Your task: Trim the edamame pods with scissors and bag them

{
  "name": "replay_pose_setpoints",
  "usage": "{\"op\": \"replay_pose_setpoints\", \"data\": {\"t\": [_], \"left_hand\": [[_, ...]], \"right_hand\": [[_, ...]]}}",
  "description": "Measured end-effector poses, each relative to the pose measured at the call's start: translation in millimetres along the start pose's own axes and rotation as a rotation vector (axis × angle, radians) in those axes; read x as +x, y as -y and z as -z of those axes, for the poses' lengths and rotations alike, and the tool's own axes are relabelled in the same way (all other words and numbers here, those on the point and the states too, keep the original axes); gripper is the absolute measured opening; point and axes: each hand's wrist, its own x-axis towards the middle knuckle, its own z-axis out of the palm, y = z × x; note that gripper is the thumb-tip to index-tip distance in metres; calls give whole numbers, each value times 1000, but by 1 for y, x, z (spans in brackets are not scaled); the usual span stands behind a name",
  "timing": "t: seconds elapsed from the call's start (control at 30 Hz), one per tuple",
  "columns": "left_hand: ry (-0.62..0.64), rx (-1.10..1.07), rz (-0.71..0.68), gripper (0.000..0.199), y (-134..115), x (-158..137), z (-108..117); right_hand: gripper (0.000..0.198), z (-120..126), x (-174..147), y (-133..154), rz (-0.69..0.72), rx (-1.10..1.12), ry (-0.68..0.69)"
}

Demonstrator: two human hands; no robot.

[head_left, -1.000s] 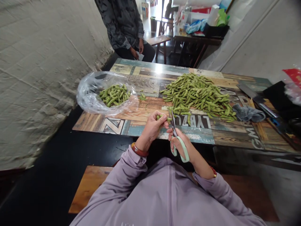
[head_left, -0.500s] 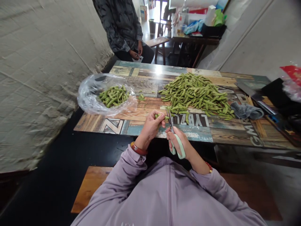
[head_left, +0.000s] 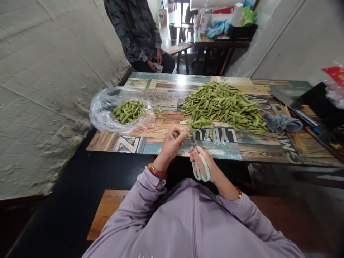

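My left hand [head_left: 172, 142] is closed around a green edamame pod [head_left: 176, 134], whose tip pokes out to the right between thumb and fingers. In my right hand [head_left: 205, 159] is a pair of scissors [head_left: 202, 168] with pale green handles. The scissor blades point up and away, close beside the pod's tip. Beyond my hands lies a large heap of edamame pods [head_left: 220, 105] on the patterned table. To the left, a clear plastic bag [head_left: 103, 111] lies spread out with a smaller pile of pods [head_left: 130, 111] in it.
Right of the heap are a grey cloth [head_left: 282, 123] and a cleaver [head_left: 286, 100]. Green scraps [head_left: 159, 111] lie between bag and heap. A person in a dark patterned jacket [head_left: 134, 30] sits past the far edge. A cluttered table [head_left: 223, 43] stands behind.
The scissor handles have drawn closer together and the blades have narrowed beside the pod. My left hand has barely moved. The view has shifted slightly.
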Motion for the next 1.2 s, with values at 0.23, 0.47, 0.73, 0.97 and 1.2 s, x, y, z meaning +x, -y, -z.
{"op": "replay_pose_setpoints", "data": {"t": [0.23, 0.47, 0.73, 0.97, 1.2], "left_hand": [[-115, -325, 149, 31, -9, 11, 6], [-172, -239, 247, 21, -22, 37, 3], [-28, 1259, -126, 17, -16, 58, -5], [84, 1516, -67, 15, -11, 64, -24], [29, 1443, -131, 9, 2, 68, -28]], "right_hand": [[52, 30, 3, 0, -2, 325, -216], [52, 48, 20, -4, 22, 481, -266], [47, 51, 21, -11, 40, 473, -216], [47, 51, 24, -13, 33, 437, -208], [46, 50, 22, -13, 50, 399, -214]]}}
